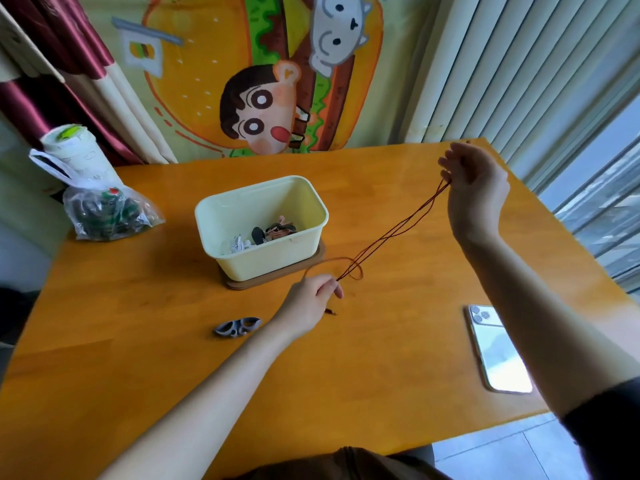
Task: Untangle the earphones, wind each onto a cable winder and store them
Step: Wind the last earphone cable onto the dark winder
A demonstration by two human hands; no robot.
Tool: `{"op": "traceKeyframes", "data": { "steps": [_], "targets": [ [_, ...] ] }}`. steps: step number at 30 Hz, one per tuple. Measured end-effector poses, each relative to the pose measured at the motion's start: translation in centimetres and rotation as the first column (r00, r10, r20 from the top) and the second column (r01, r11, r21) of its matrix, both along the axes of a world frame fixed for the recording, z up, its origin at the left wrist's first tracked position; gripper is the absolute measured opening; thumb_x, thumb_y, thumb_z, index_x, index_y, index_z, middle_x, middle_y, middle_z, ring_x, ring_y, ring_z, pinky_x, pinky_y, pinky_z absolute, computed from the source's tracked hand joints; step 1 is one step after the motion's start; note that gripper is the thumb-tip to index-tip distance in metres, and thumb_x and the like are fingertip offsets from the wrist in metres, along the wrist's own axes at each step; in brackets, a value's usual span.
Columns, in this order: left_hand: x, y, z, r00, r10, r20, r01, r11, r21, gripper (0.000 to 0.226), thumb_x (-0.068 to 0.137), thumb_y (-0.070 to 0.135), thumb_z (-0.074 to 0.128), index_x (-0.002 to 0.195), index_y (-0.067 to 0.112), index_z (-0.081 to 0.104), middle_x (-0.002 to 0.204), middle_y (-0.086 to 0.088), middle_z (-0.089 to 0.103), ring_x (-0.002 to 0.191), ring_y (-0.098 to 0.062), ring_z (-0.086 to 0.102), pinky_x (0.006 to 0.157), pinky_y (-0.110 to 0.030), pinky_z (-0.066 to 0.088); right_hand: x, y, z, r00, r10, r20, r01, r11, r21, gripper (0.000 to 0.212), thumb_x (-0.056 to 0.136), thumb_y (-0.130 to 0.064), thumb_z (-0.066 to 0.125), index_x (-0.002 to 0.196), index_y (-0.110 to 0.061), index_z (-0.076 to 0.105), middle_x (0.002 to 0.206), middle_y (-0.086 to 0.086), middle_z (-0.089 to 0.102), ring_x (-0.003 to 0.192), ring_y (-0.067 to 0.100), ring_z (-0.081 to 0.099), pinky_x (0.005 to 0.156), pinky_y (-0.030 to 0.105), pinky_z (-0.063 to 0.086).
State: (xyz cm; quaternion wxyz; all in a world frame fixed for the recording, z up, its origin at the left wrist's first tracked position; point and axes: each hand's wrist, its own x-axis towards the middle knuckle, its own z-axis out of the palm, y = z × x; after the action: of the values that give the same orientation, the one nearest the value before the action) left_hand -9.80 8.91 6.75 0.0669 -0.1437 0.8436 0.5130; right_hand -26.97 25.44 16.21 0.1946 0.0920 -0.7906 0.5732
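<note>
Brown earphone cable (391,233) | stretched diagonally | left hand (310,299) to right hand (474,192)

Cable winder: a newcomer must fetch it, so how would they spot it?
On the orange table, look nearer the person than the cream box. The cable winder lies flat beside the left hand: small and grey with cut-out holes, unlike the white phone.

A phone (498,351) is lying face down on the surface (138,341). A plastic bag (107,213) is sitting far left.
</note>
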Motion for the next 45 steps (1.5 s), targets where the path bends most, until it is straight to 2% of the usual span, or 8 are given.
{"op": "traceKeyframes", "data": {
  "steps": [2,7,16,21,26,32,39,45],
  "targets": [
    [-0.4,0.0,0.2,0.999,-0.031,0.023,0.032,0.999,-0.028,0.033,0.104,0.026,0.036,0.089,0.014,0.064,0.066,-0.003,0.047,0.055,-0.014,0.039,0.05,-0.023,0.031,0.0,0.5,-1.3,0.992,0.035,0.119,-0.066,0.961,0.269,0.024,0.095,-0.005,0.049,0.115,-0.004,0.062,0.104,0.009,0.067,0.088,0.015,0.065,0.075,0.017,0.052],
    [-0.6,-0.4,-0.1,0.986,-0.113,0.122,0.122,0.99,-0.067,0.032,0.103,0.024,0.041,0.094,0.014,0.069,0.058,0.002,0.04,0.037,-0.006,0.026,0.037,-0.019,0.02,4.4,-0.1,-6.0,0.808,0.005,0.59,-0.559,0.324,0.763,0.038,0.095,-0.011,0.047,0.132,-0.017,0.052,0.129,0.015,0.056,0.116,0.032,0.054,0.092,0.035,0.045],
    [0.3,-1.3,-1.2,0.96,-0.186,0.208,0.223,0.959,-0.174,0.026,0.102,0.017,0.036,0.085,0.012,0.055,0.072,0.0,0.052,0.057,-0.013,0.041,0.047,-0.023,0.029,12.1,-6.5,-10.3,0.55,0.425,0.719,-0.803,0.506,0.314,0.032,0.104,-0.018,0.025,0.117,-0.003,0.05,0.08,0.003,0.056,0.074,0.02,0.054,0.064,0.026,0.04],
    [2.1,-3.4,-3.8,0.984,-0.038,0.176,0.064,0.988,-0.143,0.01,0.1,0.024,0.047,0.102,0.016,0.041,0.084,0.003,0.049,0.073,-0.013,0.048,0.055,-0.022,0.036,12.2,-7.1,-11.7,0.535,0.391,0.749,-0.843,0.314,0.438,0.037,0.103,-0.027,0.032,0.102,-0.003,0.06,0.087,0.009,0.064,0.076,0.018,0.054,0.07,0.032,0.045],
    [4.3,-7.7,-8.3,0.982,0.099,0.163,-0.026,0.918,-0.397,0.037,0.093,0.009,0.057,0.126,0.02,0.046,0.133,0.001,0.046,0.126,-0.019,0.039,0.103,-0.032,0.036,11.6,-6.6,-13.3,0.49,0.31,0.815,-0.871,0.206,0.445,0.026,0.1,-0.018,0.043,0.105,-0.008,0.067,0.095,0.008,0.067,0.081,0.015,0.059,0.079,0.031,0.05],
    [7.3,-9.7,-11.9,0.935,0.169,0.313,0.039,0.825,-0.564,0.046,0.089,0.002,0.059,0.128,0.025,0.046,0.127,-0.001,0.044,0.118,-0.023,0.04,0.095,-0.035,0.036,11.3,-7.2,-13.4,0.488,0.248,0.837,-0.873,0.118,0.474,0.031,0.092,-0.008,0.057,0.122,0.001,0.055,0.114,0.014,0.064,0.103,0.027,0.062,0.087,0.037,0.053],
    [5.5,-7.3,-10.6,0.913,0.31,0.266,-0.325,0.946,0.014,0.022,0.093,0.017,0.059,0.107,0.0,0.057,0.088,-0.003,0.056,0.076,-0.015,0.055,0.066,-0.027,0.046,10.8,-9.8,-10.1,0.619,0.449,0.645,-0.77,0.51,0.385,0.023,0.099,-0.009,0.038,0.099,-0.002,0.06,0.08,-0.001,0.068,0.064,0.004,0.056,0.06,0.016,0.045],
    [2.8,-1.6,-5.9,0.894,0.337,0.295,-0.445,0.591,0.673,0.029,0.096,0.018,0.056,0.116,-0.003,0.057,0.093,-0.013,0.056,0.072,-0.016,0.062,0.063,-0.024,0.054,11.6,-10.6,-8.7,0.6,0.504,0.622,-0.719,0.681,0.142,0.016,0.097,-0.011,0.042,0.103,-0.009,0.057,0.077,-0.003,0.068,0.063,0.001,0.058,0.059,0.012,0.045]
  ]
}}
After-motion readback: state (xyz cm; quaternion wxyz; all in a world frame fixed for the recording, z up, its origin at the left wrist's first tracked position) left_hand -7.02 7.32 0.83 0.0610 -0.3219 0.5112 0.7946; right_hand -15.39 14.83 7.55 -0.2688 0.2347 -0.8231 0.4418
